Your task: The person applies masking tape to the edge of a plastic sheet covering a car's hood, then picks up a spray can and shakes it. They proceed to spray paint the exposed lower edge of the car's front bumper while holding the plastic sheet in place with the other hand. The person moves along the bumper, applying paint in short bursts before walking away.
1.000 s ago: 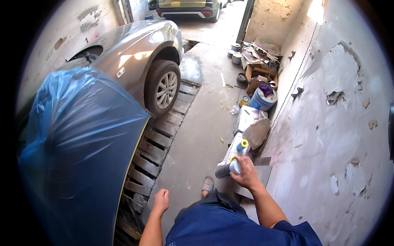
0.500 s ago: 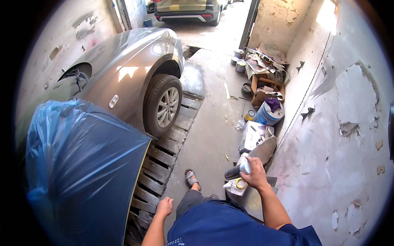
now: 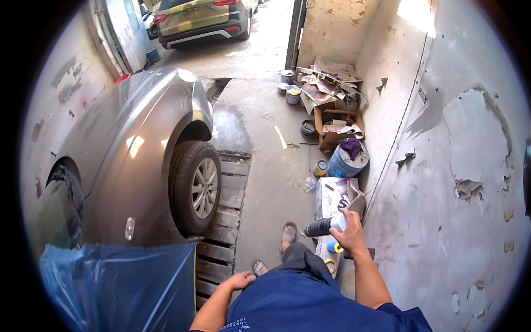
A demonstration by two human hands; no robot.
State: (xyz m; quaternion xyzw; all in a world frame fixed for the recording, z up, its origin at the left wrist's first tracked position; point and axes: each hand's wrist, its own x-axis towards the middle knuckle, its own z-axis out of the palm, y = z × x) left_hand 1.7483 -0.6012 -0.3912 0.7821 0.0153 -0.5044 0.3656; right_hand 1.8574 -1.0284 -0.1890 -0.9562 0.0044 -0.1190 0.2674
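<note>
In my right hand (image 3: pixel 350 231) is a black-and-white cylinder (image 3: pixel 318 227); my fingers wrap round its white end, and its dark end points left. Its exact kind I cannot make out. Below it, rolls of yellow tape (image 3: pixel 331 266) and a blue-and-yellow roll (image 3: pixel 334 247) lie on a pale surface by the wall. My left hand (image 3: pixel 240 281) hangs beside my thigh, loosely curled with nothing visible in it. To the left stands a bronze-grey car (image 3: pixel 130 160), its lower part covered by blue plastic sheeting (image 3: pixel 119 282).
Along the right wall (image 3: pixel 431 221) stand a white box (image 3: pixel 331 193), a blue drum (image 3: pixel 345 160) with a purple cloth, a cardboard box (image 3: pixel 332 119) and several paint cans (image 3: pixel 292 95). Slatted grating (image 3: pixel 221 221) runs beside the car's wheel (image 3: pixel 196 185). Another car (image 3: pixel 202 25) is parked outside.
My view has shifted forward along the car, so less of the blue sheeting shows. My feet have stepped on. The cylinder stays in my right hand; my left hand has swung nearer my thigh.
</note>
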